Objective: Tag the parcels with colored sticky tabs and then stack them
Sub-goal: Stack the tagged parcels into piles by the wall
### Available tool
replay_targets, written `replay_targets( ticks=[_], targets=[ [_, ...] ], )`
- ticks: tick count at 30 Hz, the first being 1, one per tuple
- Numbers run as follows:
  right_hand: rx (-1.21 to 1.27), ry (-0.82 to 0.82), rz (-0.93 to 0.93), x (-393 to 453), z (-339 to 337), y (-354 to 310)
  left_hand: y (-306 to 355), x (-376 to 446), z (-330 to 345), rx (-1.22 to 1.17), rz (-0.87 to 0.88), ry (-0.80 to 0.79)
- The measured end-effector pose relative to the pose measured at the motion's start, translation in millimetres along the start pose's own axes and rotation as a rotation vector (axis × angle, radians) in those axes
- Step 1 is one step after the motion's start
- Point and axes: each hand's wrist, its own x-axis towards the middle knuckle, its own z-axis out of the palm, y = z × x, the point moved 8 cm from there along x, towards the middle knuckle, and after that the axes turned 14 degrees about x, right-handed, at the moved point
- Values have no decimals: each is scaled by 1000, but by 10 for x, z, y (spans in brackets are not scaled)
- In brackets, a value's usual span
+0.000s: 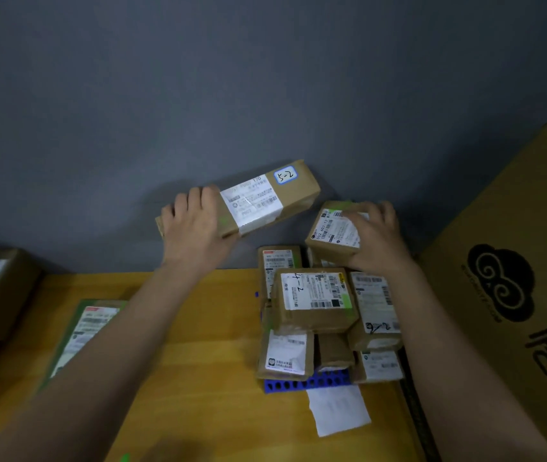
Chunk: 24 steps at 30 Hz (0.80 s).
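My left hand grips the left end of a long brown parcel and holds it in the air above the table's back edge; it carries a white label and a blue-edged tag marked "5-2". My right hand grips a small brown parcel with a white label and green tape, lifted over the pile. Below lies a heap of several labelled brown parcels, the top one marked "4-2". A green sticky tab shows on the long parcel beside my fingers.
The parcels rest on a yellow wooden table against a grey wall. A blue perforated rack and a white paper slip lie under the pile's front. A big cardboard box stands at the right, a flat green-edged parcel and more boxes at the left.
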Motion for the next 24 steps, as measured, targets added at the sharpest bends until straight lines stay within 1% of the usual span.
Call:
replay_targets(
  ticks=[3,6,8,11,15,20,24],
  targets=[
    [47,-49,-26,2,-5,-67,-213,-107,-25,9,-54,12],
    [105,-77,-119,-2,20,-204,-349,-184,-21,29,-91,1],
    [95,-112,-194,41,66,-352,-411,-222,-13,24,-104,-10],
    [69,-209,-282,148,236,-578,-496,-271,-13,28,-121,-12],
    [114,-293,-367,288,534,-776,-642,-376,29,62,-135,-25],
    [174,-369,-391,447,788,-914,-809,-492,186,119,-154,-115],
    [214,-367,-368,449,912,-777,-758,-554,387,145,-136,-214]
  ],
)
